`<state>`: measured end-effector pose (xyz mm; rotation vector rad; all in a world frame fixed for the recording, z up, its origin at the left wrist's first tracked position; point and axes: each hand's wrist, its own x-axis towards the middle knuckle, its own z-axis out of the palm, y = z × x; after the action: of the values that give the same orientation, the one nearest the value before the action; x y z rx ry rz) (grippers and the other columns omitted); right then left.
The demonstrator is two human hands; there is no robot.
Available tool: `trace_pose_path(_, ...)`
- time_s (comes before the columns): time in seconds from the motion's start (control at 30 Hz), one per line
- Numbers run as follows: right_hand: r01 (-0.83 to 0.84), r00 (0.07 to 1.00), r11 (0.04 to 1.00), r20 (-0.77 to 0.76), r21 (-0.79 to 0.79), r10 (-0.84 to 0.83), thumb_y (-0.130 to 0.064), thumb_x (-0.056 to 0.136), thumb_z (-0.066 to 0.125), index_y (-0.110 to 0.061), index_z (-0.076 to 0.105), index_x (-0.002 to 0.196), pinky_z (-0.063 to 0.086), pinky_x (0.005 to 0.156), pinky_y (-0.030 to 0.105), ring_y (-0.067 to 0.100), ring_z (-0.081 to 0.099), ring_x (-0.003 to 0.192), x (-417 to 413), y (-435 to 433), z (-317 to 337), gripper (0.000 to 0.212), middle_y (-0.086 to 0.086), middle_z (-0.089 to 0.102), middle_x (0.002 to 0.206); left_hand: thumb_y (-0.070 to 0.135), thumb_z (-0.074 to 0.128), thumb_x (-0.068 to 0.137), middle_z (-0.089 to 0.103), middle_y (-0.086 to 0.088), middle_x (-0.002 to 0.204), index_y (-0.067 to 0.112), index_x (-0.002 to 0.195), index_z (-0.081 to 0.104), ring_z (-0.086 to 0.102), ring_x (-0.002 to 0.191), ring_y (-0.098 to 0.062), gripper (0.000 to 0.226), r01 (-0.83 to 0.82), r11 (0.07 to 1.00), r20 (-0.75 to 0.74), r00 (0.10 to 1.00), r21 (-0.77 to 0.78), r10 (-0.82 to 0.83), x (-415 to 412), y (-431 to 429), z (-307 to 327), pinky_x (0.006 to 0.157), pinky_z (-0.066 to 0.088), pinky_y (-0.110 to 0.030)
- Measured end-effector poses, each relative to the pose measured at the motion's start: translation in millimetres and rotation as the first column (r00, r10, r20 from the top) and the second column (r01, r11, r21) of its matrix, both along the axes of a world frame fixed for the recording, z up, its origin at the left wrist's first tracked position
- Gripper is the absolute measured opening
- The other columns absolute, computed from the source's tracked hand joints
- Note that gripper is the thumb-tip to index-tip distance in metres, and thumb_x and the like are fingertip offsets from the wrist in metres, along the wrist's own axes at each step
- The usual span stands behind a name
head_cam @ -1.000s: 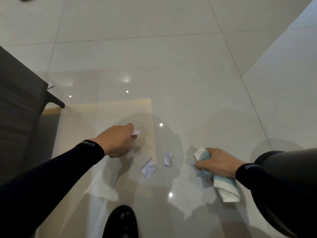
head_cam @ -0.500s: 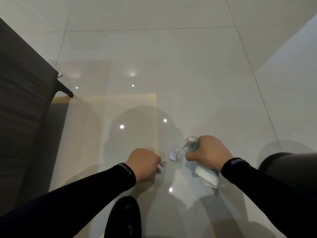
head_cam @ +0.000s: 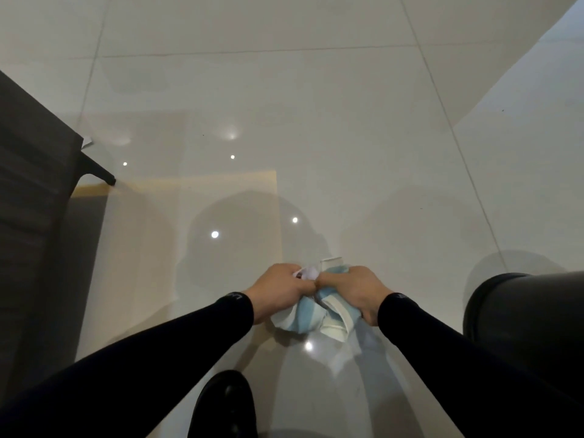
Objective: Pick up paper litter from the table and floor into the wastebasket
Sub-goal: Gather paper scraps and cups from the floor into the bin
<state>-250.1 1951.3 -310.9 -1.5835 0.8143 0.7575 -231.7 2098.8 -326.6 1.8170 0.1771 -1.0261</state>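
Observation:
My left hand (head_cam: 279, 287) and my right hand (head_cam: 354, 290) are pressed together above the glossy tile floor. Between them they clutch a bundle of paper litter (head_cam: 311, 320), light blue and white sheets hanging down, with small white scraps (head_cam: 308, 273) sticking out of the left fist. The dark round wastebasket (head_cam: 518, 314) stands at the right edge, just right of my right forearm. Another white scrap (head_cam: 87, 142) peeks from behind the dark table at the left.
A dark table (head_cam: 34, 197) with a black leg (head_cam: 96, 169) fills the left side. My black shoe (head_cam: 226, 406) is at the bottom centre. A pale wall or panel (head_cam: 537, 128) rises at the right. Shiny floor tiles stretch ahead.
My left hand gathered the loose scraps from the floor and came right to meet my right hand. Both now hold one bundle together, and the floor spot where the scraps lay is bare.

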Motion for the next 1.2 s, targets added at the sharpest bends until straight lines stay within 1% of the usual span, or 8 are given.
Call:
trace_pose_path(0.1, 0.082, 0.997, 0.991, 0.004, 0.103, -0.083, -0.009, 0.064, 0.077, -0.004, 0.070, 0.075, 0.053, 0.048, 0.023, 0.017, 0.064, 0.047, 6.5, -3.9, 10.4, 0.014, 0.006, 0.070, 0.060, 0.025, 0.071, 0.063, 0.061, 0.007, 0.053, 0.017, 0.064, 0.064, 0.053, 0.046, -0.006, 0.011, -0.100, 0.994, 0.044, 0.994, -0.038, 0.101, 11.3, -2.1, 12.4, 0.041, 0.036, -0.014)
trace_pose_path(0.27, 0.146, 0.959, 0.964, 0.209, 0.222, -0.193, -0.013, 0.073, 0.075, -0.001, 0.069, 0.107, 0.056, 0.082, 0.039, 0.030, 0.069, 0.091, 40.1, -27.6, 68.9, 0.037, 0.017, 0.072, 0.105, 0.024, 0.059, 0.062, 0.056, -0.009, 0.069, 0.015, 0.067, 0.058, 0.050, 0.065, -0.019, 0.010, -0.085, 0.989, 0.253, 0.961, -0.122, 0.113, 63.9, -33.9, 82.9, 0.058, 0.037, -0.029)
trace_pose_path(0.43, 0.197, 0.860, 0.972, 0.455, 0.125, -0.233, -0.024, 0.069, 0.077, -0.006, 0.071, 0.100, 0.058, 0.059, 0.023, 0.017, 0.069, 0.072, 36.9, -112.9, 177.3, 0.037, 0.009, 0.074, 0.095, 0.012, 0.056, 0.077, 0.050, 0.011, 0.043, 0.019, 0.063, 0.054, 0.045, 0.041, -0.009, 0.016, 0.181, 0.961, 0.447, 0.892, -0.209, -0.071, 93.3, -121.9, 185.4, 0.036, 0.029, -0.013)
trace_pose_path(0.63, 0.427, 0.725, 0.903, 0.613, -0.041, -0.315, -0.038, 0.052, 0.077, -0.009, 0.072, 0.089, 0.055, 0.061, 0.024, 0.015, 0.069, 0.068, -55.8, -224.6, 268.8, 0.047, 0.005, 0.075, 0.085, 0.017, 0.061, 0.076, 0.061, -0.006, 0.082, 0.011, 0.084, 0.062, 0.056, 0.070, -0.019, 0.010, 0.475, 0.821, 0.520, 0.811, -0.318, -0.268, 35.8, -261.5, 268.4, 0.065, 0.041, -0.032)
trace_pose_path(0.87, 0.765, 0.607, 0.585, 0.604, -0.269, -0.516, -0.024, 0.084, 0.067, -0.006, 0.069, 0.090, 0.051, 0.056, 0.024, 0.016, 0.061, 0.062, -171.1, -279.2, 252.4, 0.019, 0.007, 0.066, 0.079, 0.025, 0.054, 0.082, 0.054, -0.003, 0.067, 0.014, 0.068, 0.052, 0.048, 0.059, -0.017, 0.018, 0.732, 0.677, 0.661, 0.549, -0.084, -0.511, -61.5, -357.1, 259.3, 0.053, 0.037, -0.026)
trace_pose_path(0.97, 0.736, 0.669, 0.569, 0.519, -0.367, -0.532, -0.013, 0.086, 0.055, -0.002, 0.065, 0.092, 0.052, 0.073, 0.039, 0.027, 0.060, 0.079, -184.8, -276.1, 229.7, 0.016, 0.013, 0.063, 0.088, 0.032, 0.048, 0.084, 0.049, -0.002, 0.064, 0.014, 0.064, 0.042, 0.042, 0.058, -0.019, 0.027, 0.774, 0.626, 0.699, 0.395, 0.096, -0.597, -77.0, -359.3, 233.2, 0.052, 0.029, -0.031)
trace_pose_path(1.07, 0.631, 0.768, 0.676, 0.428, -0.381, -0.476, -0.008, 0.082, 0.056, 0.003, 0.066, 0.098, 0.050, 0.063, 0.034, 0.023, 0.056, 0.070, -185.9, -274.1, 221.9, 0.022, 0.011, 0.061, 0.082, 0.043, 0.045, 0.084, 0.052, 0.002, 0.074, 0.018, 0.076, 0.048, 0.051, 0.068, -0.018, 0.027, 0.789, 0.565, 0.666, 0.288, 0.242, -0.688, -75.9, -350.9, 217.1, 0.055, 0.033, -0.031)
trace_pose_path(1.2, 0.517, 0.845, 0.726, 0.406, -0.454, -0.348, -0.001, 0.083, 0.057, -0.011, 0.071, 0.102, 0.056, 0.065, 0.028, 0.019, 0.064, 0.079, -186.6, -276.4, 228.6, 0.026, 0.006, 0.070, 0.091, 0.037, 0.045, 0.087, 0.063, -0.004, 0.087, 0.017, 0.096, 0.061, 0.062, 0.079, -0.024, 0.027, 0.798, 0.556, 0.613, 0.324, 0.233, -0.721, -64.4, -342.7, 221.9, 0.065, 0.047, -0.036)
